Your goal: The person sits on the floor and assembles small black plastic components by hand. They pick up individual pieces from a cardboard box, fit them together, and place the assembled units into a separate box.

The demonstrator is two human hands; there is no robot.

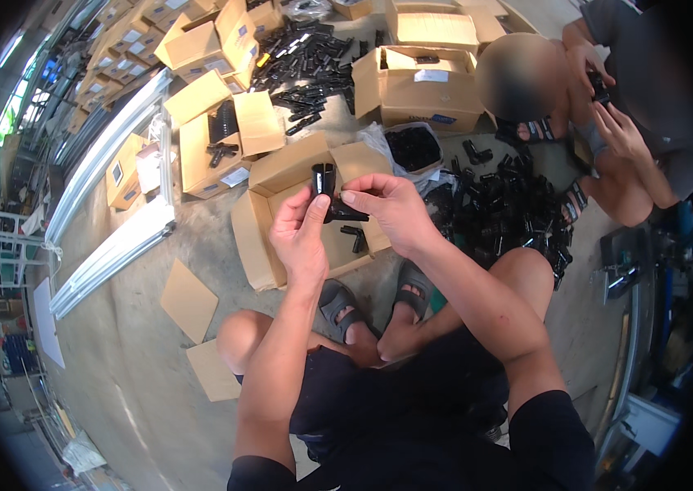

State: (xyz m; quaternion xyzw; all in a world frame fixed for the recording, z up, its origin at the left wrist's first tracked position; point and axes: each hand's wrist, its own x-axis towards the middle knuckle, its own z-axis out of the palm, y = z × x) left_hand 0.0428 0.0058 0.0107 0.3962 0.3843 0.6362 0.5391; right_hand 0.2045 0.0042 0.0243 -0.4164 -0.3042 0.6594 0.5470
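My left hand [301, 233] and my right hand [387, 209] together hold a black plastic L-shaped part [328, 190] above an open cardboard box [261, 245] in front of my feet. The left thumb presses the part's side; the right fingers pinch its lower arm. Another black part [357, 240] lies on the bottom of that box. To my right a heap of the same black parts [502, 209] is spread on the concrete floor.
Another person [633, 123] squats at the upper right, both hands on a black part. Several open cardboard boxes [412, 86] and more black parts [306, 61] lie ahead. Long pale metal profiles [109, 204] run along the left. Flat cardboard pieces [189, 299] lie near my left knee.
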